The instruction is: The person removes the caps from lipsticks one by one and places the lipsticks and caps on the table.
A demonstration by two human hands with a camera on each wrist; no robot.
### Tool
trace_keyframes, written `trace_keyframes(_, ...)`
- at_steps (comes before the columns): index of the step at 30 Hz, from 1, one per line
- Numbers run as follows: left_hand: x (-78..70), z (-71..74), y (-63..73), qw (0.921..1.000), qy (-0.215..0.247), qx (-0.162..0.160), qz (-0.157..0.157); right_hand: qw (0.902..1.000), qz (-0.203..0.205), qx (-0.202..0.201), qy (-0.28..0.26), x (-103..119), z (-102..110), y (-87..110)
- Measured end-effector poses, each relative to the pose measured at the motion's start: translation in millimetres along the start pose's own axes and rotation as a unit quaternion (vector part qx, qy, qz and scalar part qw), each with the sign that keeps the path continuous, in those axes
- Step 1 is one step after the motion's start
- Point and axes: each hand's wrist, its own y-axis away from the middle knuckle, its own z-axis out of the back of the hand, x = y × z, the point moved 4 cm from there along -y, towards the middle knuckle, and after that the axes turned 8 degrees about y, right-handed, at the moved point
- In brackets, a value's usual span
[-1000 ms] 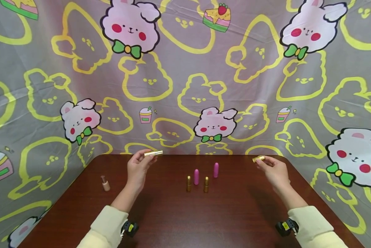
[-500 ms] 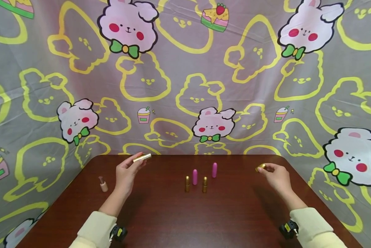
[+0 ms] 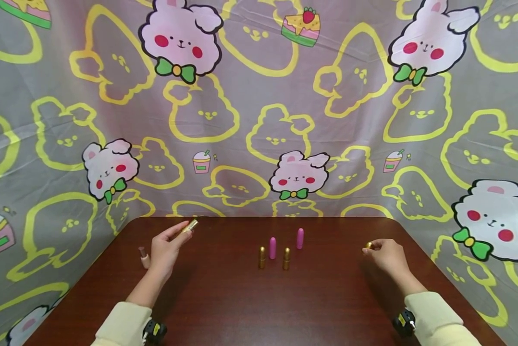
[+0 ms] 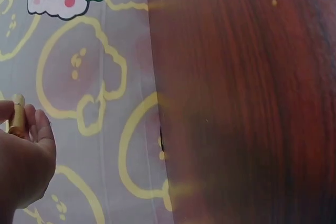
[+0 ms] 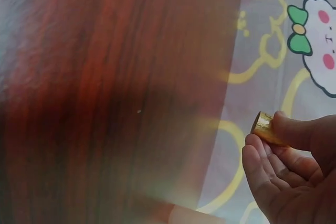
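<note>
My left hand (image 3: 165,250) pinches a slim gold tube (image 3: 191,226) between thumb and fingers, tilted up to the right over the table's left side. In the left wrist view the gold tube (image 4: 18,115) stands out of the fingers. On the right, my right hand (image 3: 389,255) holds a short gold cap (image 5: 263,125) by its sides, its end facing the table; most of it is hidden by the fingers in the head view. Nearest the left hand is a beige lipstick-like tube (image 3: 144,261) with a brownish tip, partly behind the wrist.
Two gold bullet-shaped tubes (image 3: 262,258) stand upright mid-table, near two pink ones (image 3: 273,248). The brown wooden table (image 3: 259,307) ends at a grey curtain (image 3: 250,192) printed with cartoon faces. Each wrist wears a small black camera (image 3: 155,330).
The left hand has moved left and nearer with the gold tube, now overlapping the beige tube. The right hand has lowered slightly and moved right, still holding the gold cap.
</note>
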Motion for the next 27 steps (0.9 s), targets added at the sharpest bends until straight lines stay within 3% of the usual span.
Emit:
trace_keyframes(10, 6.0, 11.5, -3.7, 0.9934, -0.114, -0.002, 0.007, 0.9993, 0.005, 0.01, 0.037, -7.0, -7.2, 3.2)
trace_keyframes(15, 6.1, 22.2, -3.5, 0.9834, -0.178, -0.035, 0.001, 0.9988, -0.015, 0.028, 0.037, -12.4, -14.2, 4.1)
trace_keyframes(17, 6.6, 26.4, -4.6, 0.9823, -0.182, -0.045, -0.001, 0.9986, -0.023, 0.032, 0.036, -14.1, -16.3, 4.2)
trace_keyframes(23, 6.3, 37.6, -9.1, 0.9897, -0.129, -0.059, -0.02, 0.9981, -0.023, 0.034, 0.046, -17.1, -20.6, 3.8)
trace_keyframes(27, 2.6, 49.3, -9.9, 0.9899, -0.107, -0.085, -0.037, 0.998, -0.02, 0.032, 0.051, -18.2, -23.1, 3.2)
